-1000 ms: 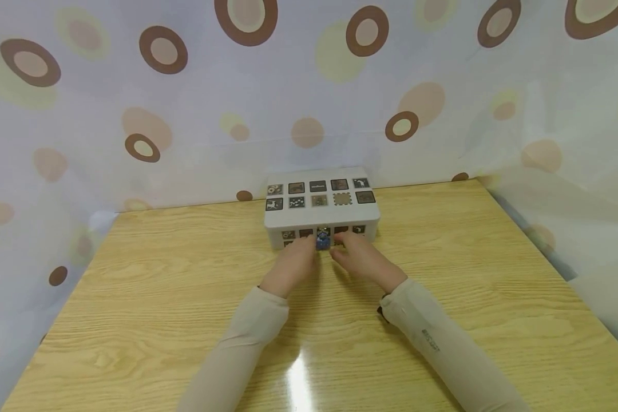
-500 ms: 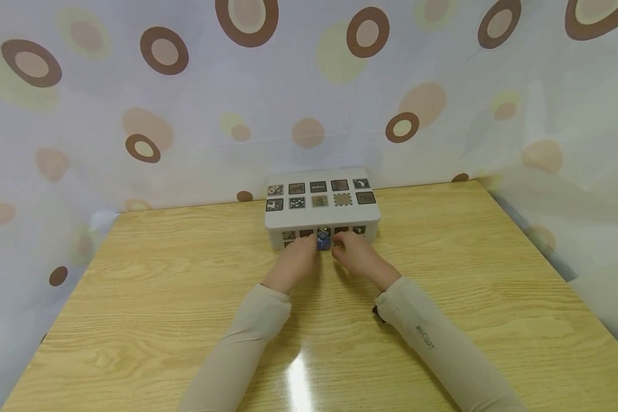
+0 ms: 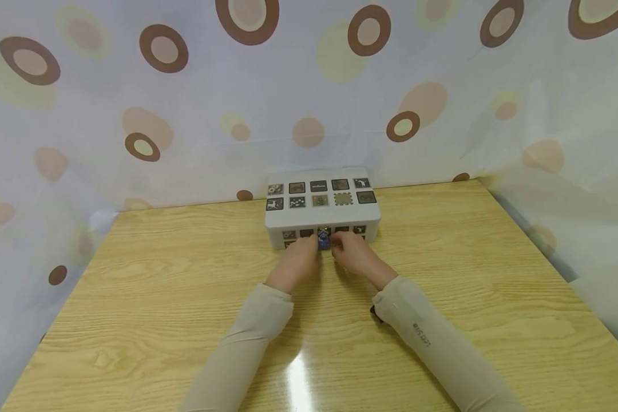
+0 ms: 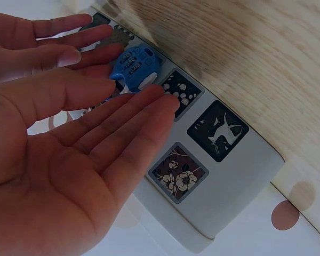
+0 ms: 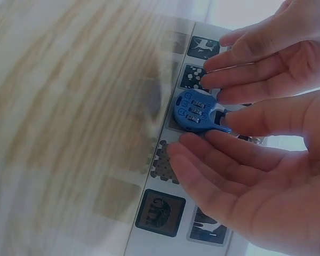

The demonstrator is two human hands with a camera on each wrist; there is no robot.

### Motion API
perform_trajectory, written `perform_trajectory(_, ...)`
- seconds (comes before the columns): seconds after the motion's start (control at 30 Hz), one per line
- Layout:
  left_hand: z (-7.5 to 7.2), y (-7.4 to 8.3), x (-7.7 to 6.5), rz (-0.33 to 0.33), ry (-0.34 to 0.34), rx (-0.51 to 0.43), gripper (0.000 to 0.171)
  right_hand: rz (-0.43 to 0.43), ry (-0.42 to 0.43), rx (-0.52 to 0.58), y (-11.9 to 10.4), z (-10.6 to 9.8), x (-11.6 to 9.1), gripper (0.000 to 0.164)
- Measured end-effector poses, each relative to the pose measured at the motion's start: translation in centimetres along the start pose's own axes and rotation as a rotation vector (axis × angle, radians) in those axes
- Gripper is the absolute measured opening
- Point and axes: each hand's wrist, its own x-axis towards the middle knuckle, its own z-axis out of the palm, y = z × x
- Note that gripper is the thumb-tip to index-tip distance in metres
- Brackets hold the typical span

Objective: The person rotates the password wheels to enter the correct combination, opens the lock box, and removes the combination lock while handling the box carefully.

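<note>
A blue combination padlock (image 3: 324,241) with number dials hangs at the front of a white box (image 3: 321,215), below a small gold-coloured clasp (image 3: 324,230). My left hand (image 3: 298,262) is at the padlock's left side, its fingers nearly straight and fingertips right beside the lock body. On the other side is my right hand (image 3: 357,255), fingers gently bent, with a narrow gap to the lock in the head view. The right wrist view has the dials of the padlock (image 5: 194,111) facing outward between both hands. Neither hand's fingers are wrapped round it.
Dark square pictures of animals and flowers cover the box's lid and front. The box stands at the back of a wood-grain table (image 3: 159,297), close to a white curtain (image 3: 195,103) with brown and pale circles. Curtain also hangs along the table's sides.
My right hand has drawn slightly toward the padlock, its thumb and fingers now closer together. My left hand has shifted slightly right. The box has stayed in place.
</note>
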Motion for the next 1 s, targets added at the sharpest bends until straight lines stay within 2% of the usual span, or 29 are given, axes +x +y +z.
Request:
perform_trajectory(0.53, 0.48, -0.27, 0.37, 0.015, 0.025, 0.0, 0.025, 0.017, -0.009, 0.033, 0.27, 0.36, 0.39, 0.034)
perform_trajectory(0.73, 0.54, -0.2, 0.43, -0.019, 0.027, -0.067, 0.024, 0.016, 0.003, 0.045, 0.24, 0.28, 0.24, 0.033)
perform_trajectory(1.0, 0.62, -0.3, 0.54, -0.028, 0.055, -0.172, 0.021, 0.006, 0.022, 0.074, 0.31, 0.15, 0.21, 0.03)
